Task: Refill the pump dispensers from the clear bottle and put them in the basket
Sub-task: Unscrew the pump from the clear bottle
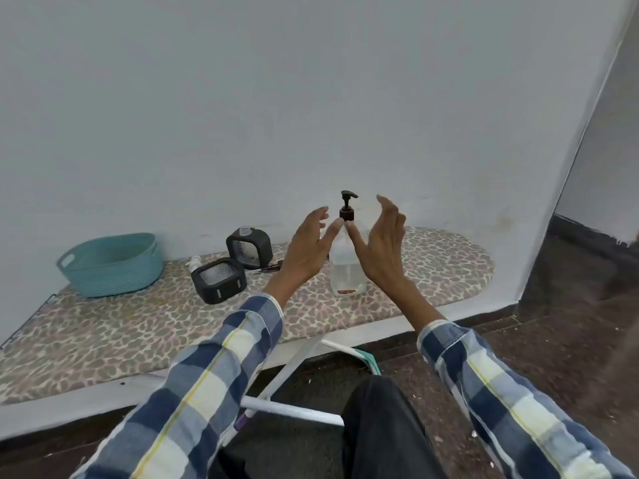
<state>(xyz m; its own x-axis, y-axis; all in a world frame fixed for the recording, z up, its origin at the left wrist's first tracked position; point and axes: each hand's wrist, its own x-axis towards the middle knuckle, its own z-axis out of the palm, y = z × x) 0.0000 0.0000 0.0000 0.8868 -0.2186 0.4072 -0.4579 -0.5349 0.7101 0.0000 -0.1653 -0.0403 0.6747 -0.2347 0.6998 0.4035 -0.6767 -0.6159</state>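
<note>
A clear bottle (346, 271) with a black pump head (347, 205) stands upright on the ironing board (138, 319). My left hand (307, 247) is just left of its neck, fingers spread, thumb tip by the black collar. My right hand (380, 243) is just right of it, fingers spread, thumb near the collar. Neither hand grips it. Two black square dispensers lie left of the bottle: one (218, 280) nearer, one (249, 247) farther back. A teal basket (110, 264) sits at the far left.
A loose dark pump tube (268, 268) lies between the far dispenser and my left hand. A small white pump head (194, 263) shows behind the near dispenser. The board stands against a grey wall; its white legs (294, 406) cross below.
</note>
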